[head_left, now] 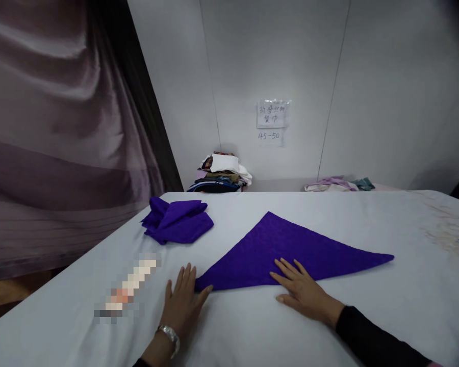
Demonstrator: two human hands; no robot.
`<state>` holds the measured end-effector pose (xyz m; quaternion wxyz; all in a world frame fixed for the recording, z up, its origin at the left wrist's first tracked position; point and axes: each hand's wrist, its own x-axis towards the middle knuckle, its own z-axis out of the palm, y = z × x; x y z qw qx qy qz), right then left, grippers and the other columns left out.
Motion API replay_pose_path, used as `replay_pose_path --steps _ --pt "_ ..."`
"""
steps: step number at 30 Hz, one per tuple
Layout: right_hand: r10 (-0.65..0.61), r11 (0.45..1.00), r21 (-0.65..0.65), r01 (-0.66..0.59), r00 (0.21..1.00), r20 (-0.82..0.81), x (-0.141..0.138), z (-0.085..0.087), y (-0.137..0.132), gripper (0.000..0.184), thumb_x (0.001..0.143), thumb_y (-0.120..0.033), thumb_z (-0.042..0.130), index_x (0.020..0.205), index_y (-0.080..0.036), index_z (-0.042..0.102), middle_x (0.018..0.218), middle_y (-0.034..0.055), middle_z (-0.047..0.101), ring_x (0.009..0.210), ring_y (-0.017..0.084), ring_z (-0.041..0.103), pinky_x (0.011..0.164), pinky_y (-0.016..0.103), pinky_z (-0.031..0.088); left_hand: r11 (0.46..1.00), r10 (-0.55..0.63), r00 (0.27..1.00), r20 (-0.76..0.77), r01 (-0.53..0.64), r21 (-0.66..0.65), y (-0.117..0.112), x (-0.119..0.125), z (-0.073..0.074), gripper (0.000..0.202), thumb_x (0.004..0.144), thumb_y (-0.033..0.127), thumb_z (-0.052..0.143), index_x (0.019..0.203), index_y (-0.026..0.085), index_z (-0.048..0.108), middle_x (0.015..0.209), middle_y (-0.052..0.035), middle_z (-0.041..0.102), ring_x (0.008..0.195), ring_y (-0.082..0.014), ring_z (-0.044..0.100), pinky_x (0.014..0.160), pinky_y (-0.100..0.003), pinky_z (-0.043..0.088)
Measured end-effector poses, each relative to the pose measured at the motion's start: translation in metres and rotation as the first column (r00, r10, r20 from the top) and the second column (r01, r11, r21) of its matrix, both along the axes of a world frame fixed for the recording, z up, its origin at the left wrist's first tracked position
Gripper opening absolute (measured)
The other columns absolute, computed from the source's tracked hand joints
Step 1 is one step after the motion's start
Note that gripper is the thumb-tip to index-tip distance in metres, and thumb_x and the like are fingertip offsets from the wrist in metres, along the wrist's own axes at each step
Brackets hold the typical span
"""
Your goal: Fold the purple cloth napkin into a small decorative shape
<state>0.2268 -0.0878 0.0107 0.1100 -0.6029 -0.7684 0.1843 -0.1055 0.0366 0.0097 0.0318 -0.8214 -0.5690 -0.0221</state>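
Observation:
A purple cloth napkin (275,250) lies flat on the table, folded into a wide triangle whose peak points away from me. At its left corner rests my left hand (183,298), fingers spread, the thumb touching the cloth's tip; a silver bracelet circles that wrist. My right hand (300,290) is open too, its fingertips lying on the near folded edge around the middle. Further back on the left sits a second purple cloth (178,221), loosely crumpled.
A white cloth covers the table (245,331). A blurred-out object (128,288) lies left of my left hand. Behind the table are a stack of folded fabrics (222,173) and more cloth (334,184). A handwritten sign (271,122) hangs on the wall; a curtain (57,132) hangs at left.

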Motion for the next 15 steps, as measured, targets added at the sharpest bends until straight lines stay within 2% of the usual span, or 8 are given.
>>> replay_pose_path --steps 3,8,11,15 --pt "-0.002 1.000 0.008 0.002 1.000 -0.010 0.000 -0.001 0.000 0.060 0.088 -0.061 0.030 0.141 -0.034 0.024 0.151 0.0036 0.010 0.137 0.027 0.006 0.108 0.053 -0.001 0.991 -0.131 0.990 0.060 0.130 0.011 -0.002 0.032 0.006 0.072 0.084 0.060 0.033 0.137 0.012 0.033 0.145 -0.0144 0.027 0.136 -0.0279 0.019 0.107 -0.054 0.015" --pt "-0.004 1.000 0.026 0.005 1.000 -0.019 0.000 -0.001 0.000 0.060 0.087 -0.061 0.031 0.141 -0.033 0.025 0.151 0.0034 0.011 0.137 0.028 0.008 0.107 0.053 0.000 0.940 -0.335 0.936 0.105 0.340 -0.032 -0.007 0.080 0.001 0.074 0.083 0.064 0.030 0.138 0.015 0.032 0.146 -0.0128 0.026 0.136 -0.0283 0.019 0.107 -0.055 0.014" --pt "-0.002 1.000 0.026 0.002 1.000 -0.012 0.000 0.001 0.000 0.061 0.088 -0.061 0.031 0.141 -0.032 0.025 0.151 0.0045 0.012 0.137 0.028 0.009 0.107 0.053 0.000 0.922 -0.367 0.926 0.091 0.375 -0.100 -0.008 0.094 -0.001 0.078 0.082 0.067 0.027 0.139 0.014 0.030 0.147 -0.0122 0.023 0.136 -0.0285 0.016 0.108 -0.055 0.013" --pt "-0.007 1.000 0.015 0.007 1.000 -0.011 -0.001 0.002 0.000 0.061 0.088 -0.061 0.032 0.141 -0.032 0.026 0.151 0.0056 0.012 0.137 0.027 0.009 0.108 0.053 0.001 0.912 -0.370 0.925 0.082 0.379 -0.159 -0.008 0.097 -0.002 0.080 0.082 0.068 0.023 0.140 0.013 0.028 0.147 -0.0117 0.022 0.137 -0.0282 0.015 0.108 -0.055 0.013"
